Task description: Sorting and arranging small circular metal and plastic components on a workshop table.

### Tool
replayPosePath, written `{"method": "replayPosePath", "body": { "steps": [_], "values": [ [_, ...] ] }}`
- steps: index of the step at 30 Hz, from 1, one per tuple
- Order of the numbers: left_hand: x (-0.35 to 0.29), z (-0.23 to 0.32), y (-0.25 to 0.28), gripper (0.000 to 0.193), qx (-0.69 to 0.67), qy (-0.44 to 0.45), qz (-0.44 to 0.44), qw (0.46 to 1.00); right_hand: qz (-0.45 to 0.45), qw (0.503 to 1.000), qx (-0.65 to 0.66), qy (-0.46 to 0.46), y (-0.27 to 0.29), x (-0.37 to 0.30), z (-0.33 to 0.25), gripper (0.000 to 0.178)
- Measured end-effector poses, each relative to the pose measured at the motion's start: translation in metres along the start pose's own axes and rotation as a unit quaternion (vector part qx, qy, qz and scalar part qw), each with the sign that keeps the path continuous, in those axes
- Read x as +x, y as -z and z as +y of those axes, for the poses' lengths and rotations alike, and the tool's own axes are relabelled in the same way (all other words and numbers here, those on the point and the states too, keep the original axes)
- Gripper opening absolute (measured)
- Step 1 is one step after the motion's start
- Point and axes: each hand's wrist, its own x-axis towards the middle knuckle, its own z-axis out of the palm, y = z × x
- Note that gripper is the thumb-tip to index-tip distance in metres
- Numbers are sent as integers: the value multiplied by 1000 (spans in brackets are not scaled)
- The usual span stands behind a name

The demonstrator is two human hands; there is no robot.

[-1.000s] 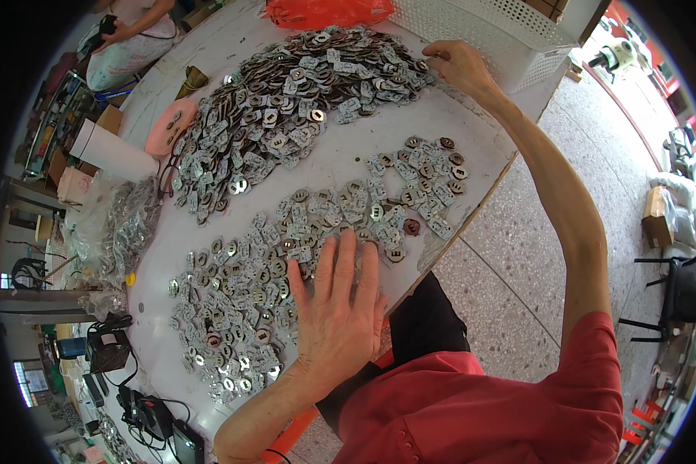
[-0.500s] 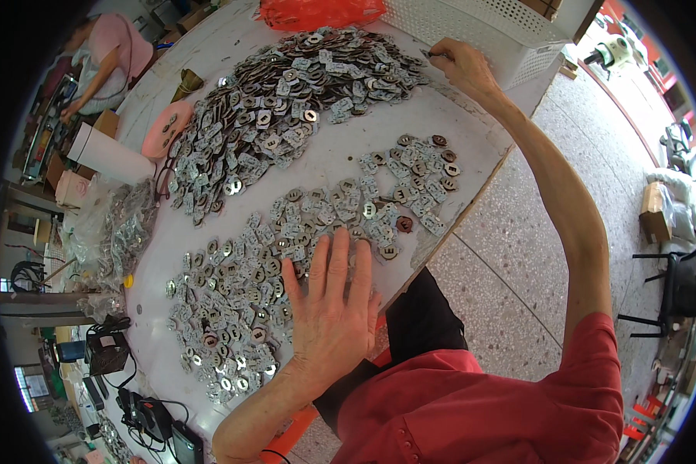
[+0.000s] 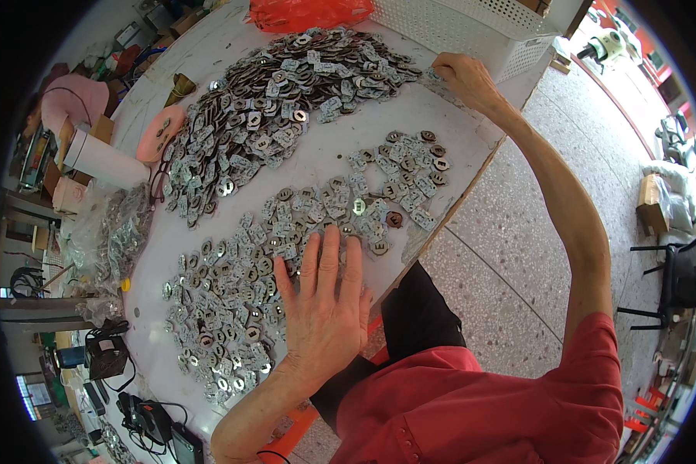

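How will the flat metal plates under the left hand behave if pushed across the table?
The plates look thin, flat and rigid, so they'd likely slide rather than roll. They overlap loosely, so a push by the left hand would probably bunch them up. Lying flat on the table, single ones look hard to pinch.

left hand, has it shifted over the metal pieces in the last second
No. The left hand stays flat on the near spread of metal pieces, same spot by the table edge.

flat grey metal plates (image 3: 286,255) strewn across white table (image 3: 340,147)
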Motion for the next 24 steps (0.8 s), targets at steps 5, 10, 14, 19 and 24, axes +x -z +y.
{"method": "replayPosePath", "body": {
  "steps": [5, 10, 14, 19, 24],
  "values": [
    [0, -1, -2, 62, -1, -1, 15, 1000, 17, 997, -43, 62, 14, -34, -14, 20],
    [0, -2, -1, 61, 8, -3, 14, 1000, -7, 992, 28, 125, 16, -69, -29, 17],
    [0, -2, -1, 61, 6, -2, 14, 1000, -47, 985, 140, 90, 21, -74, -40, 16],
    [0, -1, -1, 61, 7, -3, 14, 1000, -4, 990, 124, 73, 14, -40, -23, 22],
    [1, 0, -1, 60, -5, -4, 18, 1000, 53, 995, 49, 73, -14, -8, -19, 31]
  ]
}}
